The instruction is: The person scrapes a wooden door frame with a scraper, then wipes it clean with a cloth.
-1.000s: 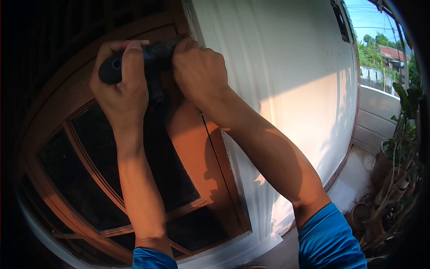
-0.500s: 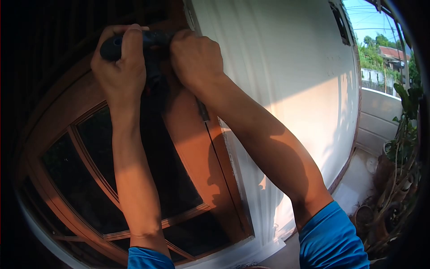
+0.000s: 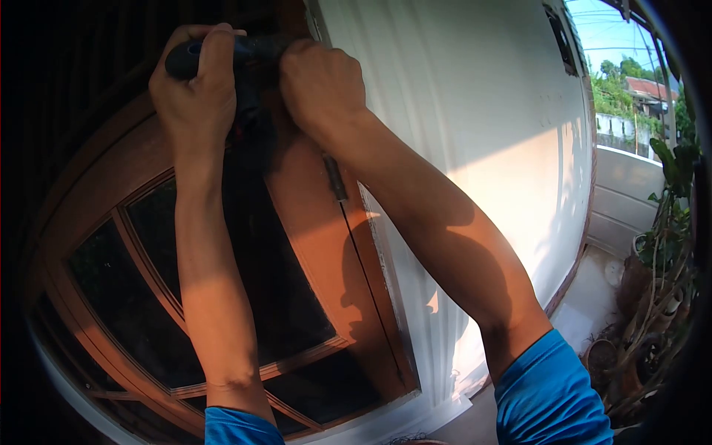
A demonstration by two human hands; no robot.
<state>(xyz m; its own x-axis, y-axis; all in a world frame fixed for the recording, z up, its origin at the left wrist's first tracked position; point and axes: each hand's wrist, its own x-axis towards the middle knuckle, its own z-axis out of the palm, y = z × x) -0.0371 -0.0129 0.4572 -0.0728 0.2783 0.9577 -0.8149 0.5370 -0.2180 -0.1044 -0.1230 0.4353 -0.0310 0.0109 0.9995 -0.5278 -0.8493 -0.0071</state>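
A dark hand-held tool (image 3: 256,50) with a rounded black end spans both my hands at the top of the head view. Its exact kind is lost in shadow, and its lower part hangs dark below the grip. My left hand (image 3: 196,89) is closed around the rounded end, thumb laid over the top. At the other end, my right hand (image 3: 322,81) makes a fist; its fingers are mostly turned away from view. Both hands are raised in front of the upper part of a brown wooden door (image 3: 308,215) with dark glass panes.
A metal hinge (image 3: 336,178) sits on the door's edge below my right hand. To the right runs a white wall (image 3: 460,96), partly sunlit. Potted plants (image 3: 653,319) stand at the far right beside a low wall (image 3: 627,185).
Both hands and the dark tool have moved slightly upward along the door. My left forearm has shifted a little to the left. The grips look the same.
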